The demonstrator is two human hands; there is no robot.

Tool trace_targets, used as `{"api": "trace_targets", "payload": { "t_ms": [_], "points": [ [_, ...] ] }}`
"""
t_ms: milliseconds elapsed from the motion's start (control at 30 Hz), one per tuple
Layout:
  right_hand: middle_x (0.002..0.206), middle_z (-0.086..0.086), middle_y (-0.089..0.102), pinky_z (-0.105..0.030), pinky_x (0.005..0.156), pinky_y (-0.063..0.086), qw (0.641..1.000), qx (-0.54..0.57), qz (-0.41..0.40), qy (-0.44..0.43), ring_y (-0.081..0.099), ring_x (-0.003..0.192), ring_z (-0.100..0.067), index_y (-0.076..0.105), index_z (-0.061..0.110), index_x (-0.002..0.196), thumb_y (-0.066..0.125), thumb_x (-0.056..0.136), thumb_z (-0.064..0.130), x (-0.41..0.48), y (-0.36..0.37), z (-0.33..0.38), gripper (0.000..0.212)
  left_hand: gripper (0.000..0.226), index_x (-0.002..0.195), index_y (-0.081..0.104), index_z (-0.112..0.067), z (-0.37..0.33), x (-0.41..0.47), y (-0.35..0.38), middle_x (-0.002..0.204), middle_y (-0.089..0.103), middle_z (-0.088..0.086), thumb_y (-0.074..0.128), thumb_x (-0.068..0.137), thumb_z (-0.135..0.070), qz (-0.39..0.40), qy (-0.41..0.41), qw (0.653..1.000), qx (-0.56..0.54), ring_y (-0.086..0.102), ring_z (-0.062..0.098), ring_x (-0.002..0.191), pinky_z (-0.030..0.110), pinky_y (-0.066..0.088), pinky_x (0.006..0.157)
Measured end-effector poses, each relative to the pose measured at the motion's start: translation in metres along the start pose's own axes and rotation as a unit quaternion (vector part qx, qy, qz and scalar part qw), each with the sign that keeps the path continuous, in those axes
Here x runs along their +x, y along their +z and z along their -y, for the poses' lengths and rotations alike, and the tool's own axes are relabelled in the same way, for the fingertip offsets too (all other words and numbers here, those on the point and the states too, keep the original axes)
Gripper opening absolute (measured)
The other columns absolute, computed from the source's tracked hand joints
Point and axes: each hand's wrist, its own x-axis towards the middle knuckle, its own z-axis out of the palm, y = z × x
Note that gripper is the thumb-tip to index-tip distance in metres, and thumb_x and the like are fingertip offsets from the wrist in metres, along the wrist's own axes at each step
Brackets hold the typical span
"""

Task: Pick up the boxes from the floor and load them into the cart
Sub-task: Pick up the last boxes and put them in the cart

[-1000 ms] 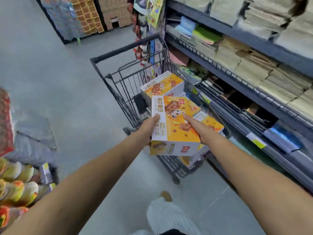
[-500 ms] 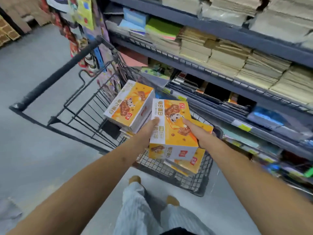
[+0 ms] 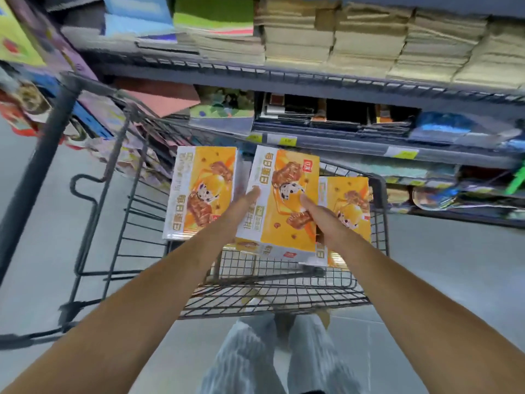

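Both hands clamp one orange snack box between them: the left hand presses flat against its white left side with a fingertip reaching the top face, and the right hand closes on the right edge, thumb laid across the printed top. That two-sided grip suits a wide, smooth carton that one hand probably could not span, and it keeps the box level as it hangs over the basket of the wire shopping cart. Two matching boxes already sit inside, a left box standing higher and a right box partly hidden behind the right hand; the held one hovers over the gap between them, likely the slot it is meant for. Both forearms reach forward, nearly straight, converging from the lower corners, wrists in line with the arms. The cart stands just beside a store shelf stacked with paper goods.
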Motion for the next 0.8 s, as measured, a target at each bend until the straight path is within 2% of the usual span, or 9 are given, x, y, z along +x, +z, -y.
{"api": "trace_targets", "payload": {
  "t_ms": [67,133,200,300,367,433,567,733,800],
  "points": [
    [0.143,-0.003,0.049,-0.052,0.109,0.035,1.0,0.022,-0.004,0.005,0.044,0.132,-0.026,0.042,0.026,0.141,0.056,0.04,0.097,-0.009,0.01,0.007,0.124,0.046,0.141,0.041,-0.018,0.001,0.009,-0.008,0.111,0.057,-0.003,0.038,0.1,-0.04,0.008,-0.026,1.0,-0.012,0.057,0.024,0.104,0.029,0.043,0.082],
    [0.141,-0.004,0.048,-0.051,0.11,0.035,0.999,0.031,-0.025,-0.006,0.044,0.131,-0.027,0.037,0.02,0.143,0.061,0.054,0.088,-0.019,0.019,0.015,0.114,0.039,0.131,0.048,-0.018,0.003,0.015,-0.011,0.1,0.06,0.0,0.039,0.1,-0.04,0.021,-0.043,0.999,-0.019,0.058,0.02,0.087,0.034,0.046,0.082],
    [0.133,-0.006,0.05,-0.045,0.108,0.037,0.999,0.024,-0.033,-0.009,0.047,0.123,-0.026,0.033,0.018,0.145,0.065,0.07,0.074,-0.015,0.022,0.018,0.099,0.04,0.134,0.047,-0.015,0.002,0.019,-0.013,0.11,0.059,0.003,0.041,0.1,-0.036,0.017,-0.044,0.999,-0.023,0.056,0.022,0.094,0.034,0.044,0.089],
    [0.112,-0.006,0.052,-0.039,0.099,0.045,0.999,-0.003,-0.04,-0.027,0.052,0.107,-0.024,0.035,0.015,0.142,0.065,0.085,0.053,-0.009,0.02,0.016,0.075,0.056,0.143,0.039,-0.015,-0.004,0.022,-0.015,0.137,0.049,0.009,0.047,0.095,-0.043,0.01,-0.065,0.998,-0.026,0.046,0.028,0.125,0.045,0.031,0.112],
    [0.111,-0.008,0.056,-0.043,0.102,0.046,0.999,-0.005,-0.037,-0.029,0.056,0.108,-0.026,0.042,0.014,0.132,0.067,0.087,0.045,-0.011,0.019,0.016,0.059,0.061,0.145,0.037,-0.016,-0.012,0.019,-0.012,0.144,0.044,0.011,0.048,0.093,-0.047,-0.006,-0.068,0.998,-0.016,0.04,0.031,0.133,0.049,0.028,0.113],
    [0.119,-0.01,0.057,-0.045,0.102,0.046,0.999,0.007,-0.04,-0.033,0.056,0.11,-0.027,0.048,0.014,0.122,0.068,0.088,0.039,-0.014,0.018,0.017,0.046,0.06,0.144,0.038,-0.015,-0.018,0.017,-0.006,0.141,0.047,0.01,0.048,0.094,-0.046,-0.034,-0.055,0.998,0.004,0.043,0.03,0.131,0.046,0.03,0.112],
    [0.126,-0.006,0.057,-0.037,0.091,0.048,0.998,0.049,-0.013,-0.037,0.056,0.114,-0.024,0.056,0.014,0.12,0.067,0.089,0.038,-0.027,-0.001,0.018,0.041,0.07,0.149,0.024,-0.01,-0.033,0.006,0.023,0.153,0.031,0.01,0.05,0.093,-0.044,-0.084,-0.014,0.993,0.081,0.032,0.031,0.138,0.043,0.029,0.109],
    [0.123,-0.008,0.061,-0.035,0.087,0.052,0.995,0.076,0.006,-0.06,0.06,0.11,-0.024,0.053,0.012,0.125,0.065,0.091,0.037,-0.054,-0.059,0.004,0.043,0.076,0.149,0.025,-0.013,-0.05,-0.019,0.08,0.153,0.029,0.009,0.054,0.088,-0.048,-0.08,0.013,0.989,0.126,0.033,0.031,0.137,0.039,0.032,0.103],
    [0.122,-0.008,0.062,-0.036,0.087,0.052,0.993,0.089,0.013,-0.073,0.061,0.109,-0.023,0.052,0.014,0.131,0.064,0.091,0.039,-0.067,-0.092,-0.005,0.048,0.074,0.145,0.033,-0.014,-0.055,-0.03,0.111,0.151,0.033,0.007,0.057,0.085,-0.05,-0.066,0.026,0.988,0.138,0.033,0.03,0.137,0.042,0.032,0.109]
  ]
}}
